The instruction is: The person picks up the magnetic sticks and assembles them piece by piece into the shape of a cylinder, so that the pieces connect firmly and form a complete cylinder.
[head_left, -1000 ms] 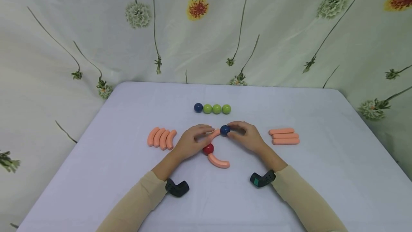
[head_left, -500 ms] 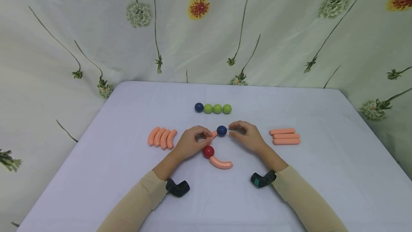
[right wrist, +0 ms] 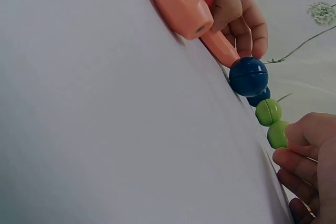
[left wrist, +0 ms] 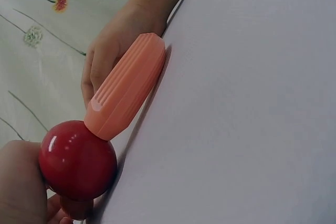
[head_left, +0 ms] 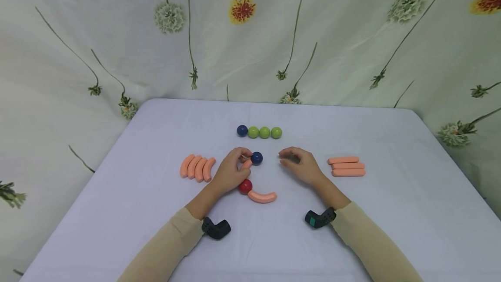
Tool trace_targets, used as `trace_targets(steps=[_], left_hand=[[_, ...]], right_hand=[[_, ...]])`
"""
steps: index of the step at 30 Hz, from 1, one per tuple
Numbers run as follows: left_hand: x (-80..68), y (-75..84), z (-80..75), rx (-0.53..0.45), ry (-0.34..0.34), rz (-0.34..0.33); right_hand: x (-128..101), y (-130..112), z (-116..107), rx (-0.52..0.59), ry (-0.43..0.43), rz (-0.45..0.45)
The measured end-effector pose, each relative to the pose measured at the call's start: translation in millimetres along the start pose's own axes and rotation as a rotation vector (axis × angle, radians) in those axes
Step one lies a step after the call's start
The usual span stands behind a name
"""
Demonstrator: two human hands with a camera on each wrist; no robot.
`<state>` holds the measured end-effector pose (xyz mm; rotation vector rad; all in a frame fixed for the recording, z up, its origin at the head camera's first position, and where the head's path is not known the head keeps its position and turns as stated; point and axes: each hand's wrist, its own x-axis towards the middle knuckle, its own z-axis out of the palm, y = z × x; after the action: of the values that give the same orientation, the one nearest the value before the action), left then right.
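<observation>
head view: person sitting at a table (head_left: 156,212), working a chain of balls and pink rods
landmark: red ball (head_left: 245,186), lying near the middle of the table
left hand (head_left: 231,171): sitting just left of the red ball, fingers curling round a short rod (head_left: 246,165) that is running up from the red ball to a blue ball (head_left: 256,158)
right hand (head_left: 300,165): hovering right of the red ball, apart from the chain, fingers loosely curling, holding nothing
curved rod (head_left: 262,196): sticking out right of the red ball, free end lying on the table
spares: ball row (head_left: 259,132) sitting beyond the red ball; curved rods (head_left: 197,167) far left of it; straight rods (head_left: 346,166) far right of it
risk: chain is looking lightly joined, so a twist from the left hand could be popping the blue ball off and it would be rolling away; right hand is too far off to be catching it
</observation>
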<state>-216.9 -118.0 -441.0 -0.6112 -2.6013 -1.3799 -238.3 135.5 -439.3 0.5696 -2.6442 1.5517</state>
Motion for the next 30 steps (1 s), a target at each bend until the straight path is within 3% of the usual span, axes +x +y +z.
trace_targets(steps=[12, 20, 30], left_hand=[[0.8, -2.7, 1.7, 0.038, 0.041, -0.033], [-0.3, -0.4, 0.3, 0.049, 0.095, -0.060], [-1.7, 0.2, 0.4, 0.052, 0.145, -0.062]], right_hand=[[7.5, -3.9, -4.5, 0.013, 0.053, 0.038], [29.3, 0.1, -4.0, -0.016, 0.118, 0.059], [64.5, -0.2, -2.9, -0.116, 0.066, 0.129]])
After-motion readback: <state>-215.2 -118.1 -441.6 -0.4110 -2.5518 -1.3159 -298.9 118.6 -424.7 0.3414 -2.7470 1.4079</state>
